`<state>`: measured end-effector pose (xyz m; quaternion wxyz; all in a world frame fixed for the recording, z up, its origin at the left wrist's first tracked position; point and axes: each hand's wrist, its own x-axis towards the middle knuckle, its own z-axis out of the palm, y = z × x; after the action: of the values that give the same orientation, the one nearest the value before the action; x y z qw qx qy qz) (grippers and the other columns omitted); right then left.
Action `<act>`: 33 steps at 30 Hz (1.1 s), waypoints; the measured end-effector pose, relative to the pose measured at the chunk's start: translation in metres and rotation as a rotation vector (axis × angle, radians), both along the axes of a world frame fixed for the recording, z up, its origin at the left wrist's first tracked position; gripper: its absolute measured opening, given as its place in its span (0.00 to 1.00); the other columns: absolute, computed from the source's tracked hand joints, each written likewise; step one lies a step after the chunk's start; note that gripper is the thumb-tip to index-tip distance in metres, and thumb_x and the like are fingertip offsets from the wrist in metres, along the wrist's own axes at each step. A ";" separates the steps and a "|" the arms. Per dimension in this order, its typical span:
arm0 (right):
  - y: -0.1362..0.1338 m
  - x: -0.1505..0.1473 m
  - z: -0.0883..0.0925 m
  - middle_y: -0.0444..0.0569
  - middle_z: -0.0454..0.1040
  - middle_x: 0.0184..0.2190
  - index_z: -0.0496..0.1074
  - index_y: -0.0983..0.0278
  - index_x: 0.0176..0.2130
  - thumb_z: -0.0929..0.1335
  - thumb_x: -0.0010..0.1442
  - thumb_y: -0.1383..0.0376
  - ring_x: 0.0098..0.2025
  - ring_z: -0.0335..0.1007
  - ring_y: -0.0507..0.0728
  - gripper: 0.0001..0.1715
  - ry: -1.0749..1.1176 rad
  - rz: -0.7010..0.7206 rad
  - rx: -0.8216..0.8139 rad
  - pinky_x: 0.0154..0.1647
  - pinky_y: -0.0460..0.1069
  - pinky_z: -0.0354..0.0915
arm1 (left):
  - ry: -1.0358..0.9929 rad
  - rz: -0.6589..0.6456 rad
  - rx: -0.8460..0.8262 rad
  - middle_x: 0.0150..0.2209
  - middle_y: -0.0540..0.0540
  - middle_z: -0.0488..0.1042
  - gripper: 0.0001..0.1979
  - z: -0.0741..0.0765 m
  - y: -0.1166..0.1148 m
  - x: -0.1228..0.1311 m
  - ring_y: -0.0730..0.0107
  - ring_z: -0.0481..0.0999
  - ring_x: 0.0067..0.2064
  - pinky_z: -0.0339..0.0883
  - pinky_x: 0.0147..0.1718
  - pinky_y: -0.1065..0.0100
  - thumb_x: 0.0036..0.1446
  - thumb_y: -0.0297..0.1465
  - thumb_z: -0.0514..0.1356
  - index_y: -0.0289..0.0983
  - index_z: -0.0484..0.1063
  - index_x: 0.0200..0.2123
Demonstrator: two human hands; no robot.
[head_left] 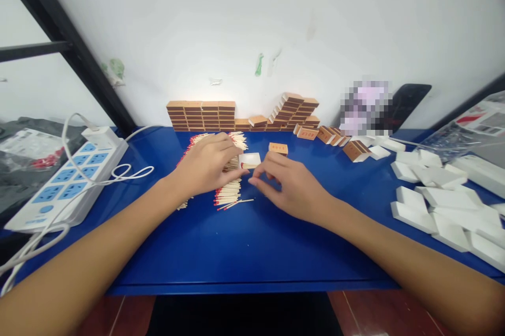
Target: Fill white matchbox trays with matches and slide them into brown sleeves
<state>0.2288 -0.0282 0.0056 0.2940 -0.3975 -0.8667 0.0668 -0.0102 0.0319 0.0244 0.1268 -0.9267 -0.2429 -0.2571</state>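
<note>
Counter: blue counter (pixel 244 241) set against a white wall (pixel 252 20).
Power strip: power strip (pixel 67 183) on the left edge, its cable looped beside it.
Stacks: matchbox stacks (pixel 201 115) along the wall, some leaning.
Spare trays: white trays (pixel 442 204) heaped on the right, well apart from the hands.
Left hand: left hand (pixel 205 165) lies on the match heap (pixel 226 194), fingers bent over the sticks; whether they grip any cannot be told.
Right hand: right hand (pixel 292 186) has its fingers narrow, tips drawn together just below the open tray (pixel 250 159); nothing visible between them.
Open tray: mid-counter, between both hands.
Sleeve: orange sleeve (pixel 278 148) just behind the tray.
Risk: probably a nudge from either hand shifts the light tray or scatters loose sticks.
</note>
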 end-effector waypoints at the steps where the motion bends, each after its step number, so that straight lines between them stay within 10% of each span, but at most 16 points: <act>1: -0.003 -0.001 0.001 0.47 0.71 0.38 0.73 0.63 0.41 0.69 0.71 0.62 0.34 0.67 0.53 0.07 -0.033 0.024 -0.054 0.35 0.49 0.61 | -0.003 0.014 0.000 0.39 0.40 0.81 0.18 0.000 0.001 -0.001 0.56 0.78 0.43 0.73 0.43 0.58 0.67 0.43 0.64 0.32 0.79 0.47; 7: -0.010 -0.005 0.003 0.47 0.73 0.42 0.73 0.63 0.40 0.67 0.73 0.64 0.32 0.67 0.51 0.08 -0.237 0.106 -0.281 0.33 0.48 0.61 | 0.006 0.042 0.005 0.38 0.40 0.81 0.19 0.000 0.004 -0.002 0.57 0.77 0.41 0.72 0.42 0.60 0.65 0.43 0.66 0.32 0.80 0.46; 33: -0.018 -0.027 -0.018 0.49 0.76 0.40 0.75 0.63 0.43 0.67 0.73 0.65 0.39 0.75 0.55 0.07 -0.131 0.189 -0.117 0.40 0.51 0.71 | 0.002 0.007 0.039 0.39 0.41 0.80 0.18 -0.002 0.002 -0.002 0.57 0.77 0.42 0.72 0.42 0.59 0.65 0.43 0.65 0.32 0.79 0.45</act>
<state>0.2018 -0.0459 -0.0127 0.2055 -0.3341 -0.9122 0.1186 -0.0125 0.0340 0.0228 0.1460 -0.9234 -0.2409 -0.2606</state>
